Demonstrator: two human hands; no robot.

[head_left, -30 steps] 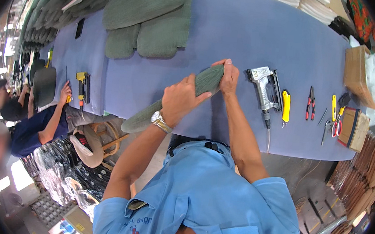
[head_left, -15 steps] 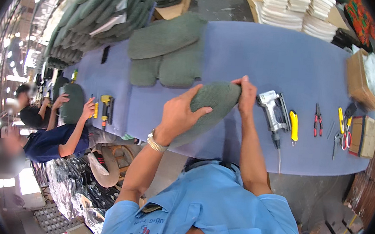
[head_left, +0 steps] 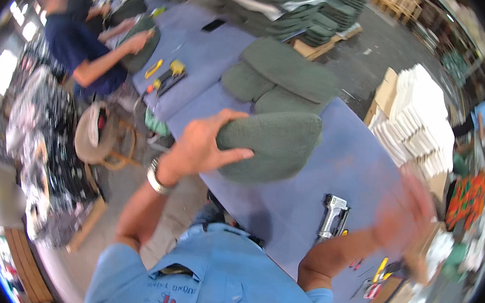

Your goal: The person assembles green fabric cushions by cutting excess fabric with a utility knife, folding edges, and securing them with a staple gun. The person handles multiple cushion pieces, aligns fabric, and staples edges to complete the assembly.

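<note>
My left hand (head_left: 199, 148) grips the left end of a dark green fabric-covered cushion pad (head_left: 274, 145), thumb across its near face. The pad is held up over the blue-grey covered table (head_left: 300, 214). My right hand (head_left: 405, 209) is off the pad, out over the table's right end, near a cardboard box with white stuffing (head_left: 438, 249). Motion smears its fingers. Between my hands and nearer to me lies a silver pneumatic staple gun (head_left: 335, 211), its lower end partly hidden by my right forearm. Beyond the pad rest several more green cushion pads (head_left: 287, 69).
Scissors (head_left: 371, 291) and a yellow-handled tool (head_left: 381, 267) lie by a small brown box (head_left: 392, 297). At far left a co-worker (head_left: 87, 51) handles another green pad (head_left: 142, 44) beside a yellow-and-black tool (head_left: 171, 76). White stacked sheets (head_left: 415, 120) stand past the table's far edge.
My right hand has let go of the pad and swung away to the right. The left still holds the pad, now turned more level. The whole view has swung to the right.
</note>
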